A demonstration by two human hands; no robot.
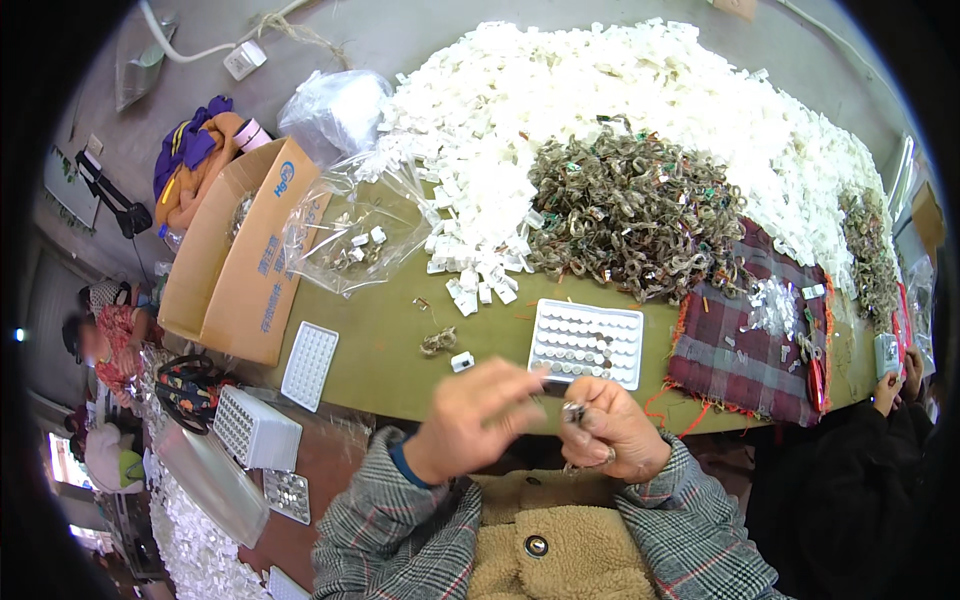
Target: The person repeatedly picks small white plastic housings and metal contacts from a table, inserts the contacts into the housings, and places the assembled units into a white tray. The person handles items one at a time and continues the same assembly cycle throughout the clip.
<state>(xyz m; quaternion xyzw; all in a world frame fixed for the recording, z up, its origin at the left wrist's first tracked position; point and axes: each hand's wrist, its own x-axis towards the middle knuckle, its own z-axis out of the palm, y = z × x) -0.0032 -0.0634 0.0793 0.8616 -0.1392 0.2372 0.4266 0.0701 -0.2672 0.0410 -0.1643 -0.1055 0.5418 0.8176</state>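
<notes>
**R hand (618,432) pinching sm. dark metallic piece (573,412), L hand (478,412) blurred beside it**

From where I stand: piece is lower centre of frame, btwn R thumb & fingertips, clear of tabletop. R grip narrow, closed on it; prob. held up front for a close look & so L can reach it. L fingers stretched twd R hand, motion blur; can't tell if they hold anything.

White plastic tray (634,345) lies just beyond the hands, centre frame, w/ silvery discs (571,354) in some wells; looks parked there for short reach. Sm. white housing (462,362) w/ dark spot + wire tangle (438,342) sit L of it, nr L hand. Big heap of white housings (490,110) top centre, grey-brown wire-coil heap (630,215) in front of it, prob. pushed back to free work space. Plaid cloth (715,355) R of tray.

Orientation: held piece's upper end pokes up past R fingertips; long axis unclear, too sm./blurred. Tray's long axis runs L–R, dipping slightly to the R.
</notes>
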